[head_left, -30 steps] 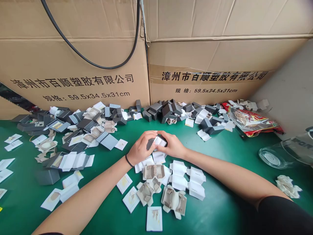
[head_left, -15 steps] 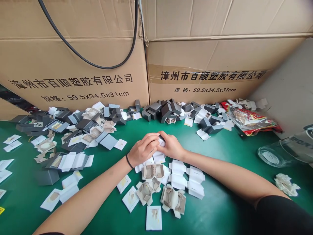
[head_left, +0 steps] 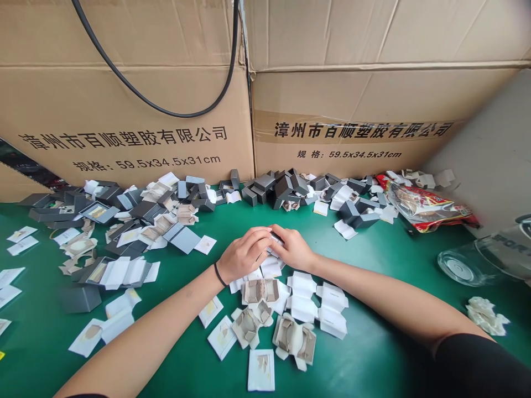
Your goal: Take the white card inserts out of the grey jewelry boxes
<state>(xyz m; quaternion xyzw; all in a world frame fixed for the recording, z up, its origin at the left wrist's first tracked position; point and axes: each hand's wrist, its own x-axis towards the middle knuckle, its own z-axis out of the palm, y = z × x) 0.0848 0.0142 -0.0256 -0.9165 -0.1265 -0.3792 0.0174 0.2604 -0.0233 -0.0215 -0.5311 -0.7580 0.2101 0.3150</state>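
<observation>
At the middle of the green table, my left hand (head_left: pixel 244 253) and my right hand (head_left: pixel 296 250) close together around a small dark grey box (head_left: pixel 276 239). Only a bit of its dark edge and some white shows between the fingers. My left fingers curl over the near side, while my right thumb presses across the top. Just below the hands lie white folded papers (head_left: pixel 271 267) and torn card inserts (head_left: pixel 260 291), some with brown undersides up. A flat white piece (head_left: pixel 261 369) with a torn patch rests nearest to me.
Dark grey boxes (head_left: pixel 145 211) and torn card pile up at the left and along the back. Large cardboard cartons (head_left: pixel 166 99) wall off the rear. At right are a red snack bag (head_left: pixel 431 207), a clear plastic jug (head_left: pixel 481 268) and crumpled paper (head_left: pixel 486 316). A black cable (head_left: pixel 182 114) hangs above.
My left hand has turned and curled over the box, hiding most of the white part that showed earlier. Both hands stay in about the same place.
</observation>
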